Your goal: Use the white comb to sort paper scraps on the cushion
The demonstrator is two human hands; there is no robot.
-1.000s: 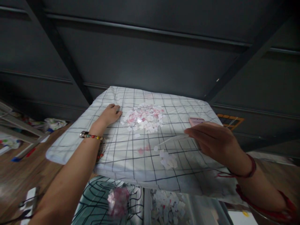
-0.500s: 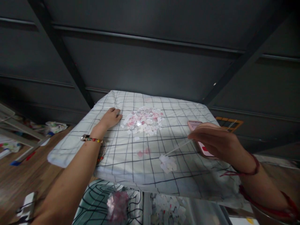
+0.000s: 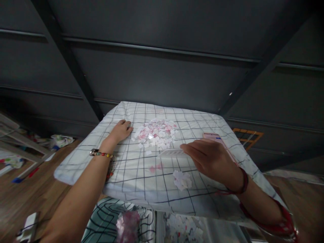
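Note:
My left hand [image 3: 122,131] rests on the checked cloth [image 3: 136,168], left of a heap of small white and pink paper pieces [image 3: 157,133]. It holds nothing and its fingers are slightly bent and apart. My right hand [image 3: 209,157] is closed on one end of a thin, flat white piece with a row of slots [image 3: 171,153]. That slotted piece reaches left to the near edge of the heap. A smaller pile of white paper pieces [image 3: 182,180] lies nearer to me. Part of a pink phone [image 3: 214,136] shows behind my right hand.
Below the near edge stand a clear container of paper scraps [image 3: 183,227] and a pink plastic-wrapped bundle [image 3: 128,226] on green patterned fabric. A dark panelled wall [image 3: 157,74] borders the far side. A grey metal frame [image 3: 27,150] stands at left.
My right hand has moved left, carrying the flat white piece from the small pile up to the heap's near edge. More of the phone's upper end is uncovered. My left hand stays put.

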